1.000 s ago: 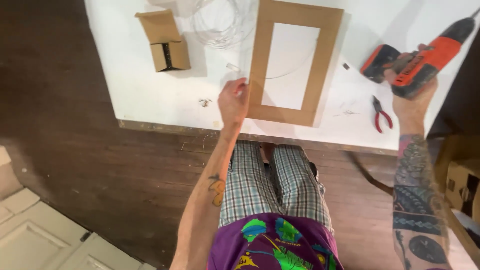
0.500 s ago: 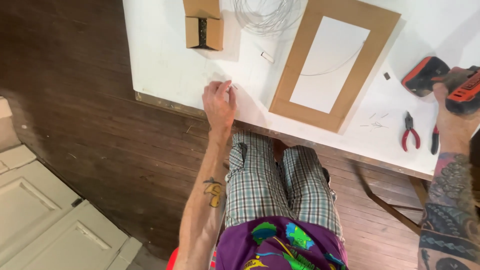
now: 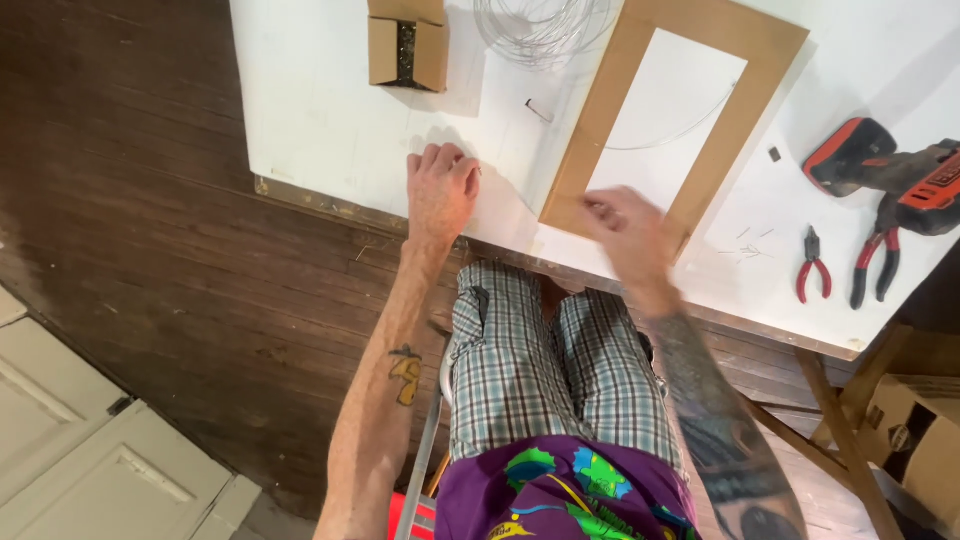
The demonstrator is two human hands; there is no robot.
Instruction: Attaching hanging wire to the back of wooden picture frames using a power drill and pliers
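My left hand (image 3: pixel 440 190) rests on the white table top (image 3: pixel 320 130) near its front edge, fingers curled down; whether something small is under them I cannot tell. My right hand (image 3: pixel 625 235) is blurred, fingers apart, holding nothing, over the near end of a flat wooden frame (image 3: pixel 598 120). An orange and black cordless drill (image 3: pixel 890 175) lies on the table at the far right, away from both hands. A small metal piece (image 3: pixel 538 110) lies just left of the frame.
An open cardboard box (image 3: pixel 405 50) and a coil of thin wire (image 3: pixel 540 25) sit at the back of the table. Two pairs of red-handled pliers (image 3: pixel 812 268) lie under the drill. Dark wooden floor is to the left, and cardboard boxes (image 3: pixel 915 440) at lower right.
My right hand has let go of the drill, which now lies on the table, and has swung left to the frame's near end. My left hand has stayed near the table's edge.
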